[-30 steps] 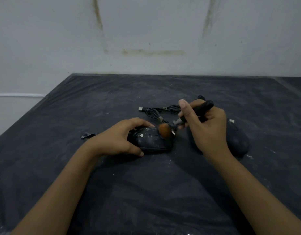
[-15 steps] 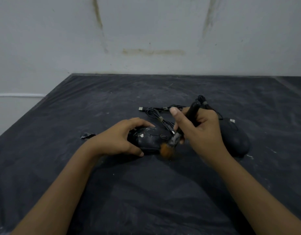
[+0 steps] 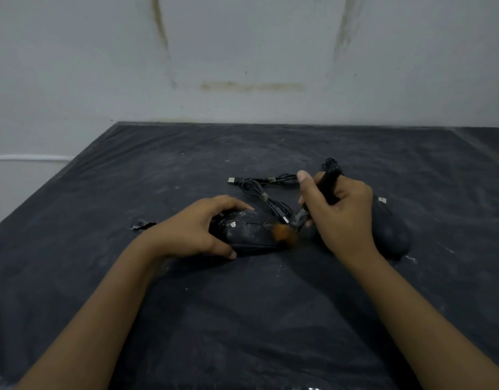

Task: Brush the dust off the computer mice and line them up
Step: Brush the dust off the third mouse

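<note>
A dusty black mouse lies sideways at the middle of the dark table, white specks on its back. My left hand grips its left end, thumb on the near side and fingers over the far side. My right hand holds a black-handled brush whose orange bristles rest on the right end of this mouse. A second black mouse sits to the right, partly hidden behind my right hand.
The table is covered by a black plastic sheet with dust streaks. A bundled black cable with USB plug lies just behind the mice. A small tear in the sheet shows left of my left hand. A stained white wall stands behind.
The brush swept from the top of the mouse down past its near right edge, then back up onto its right end. My left hand stayed on the mouse.
</note>
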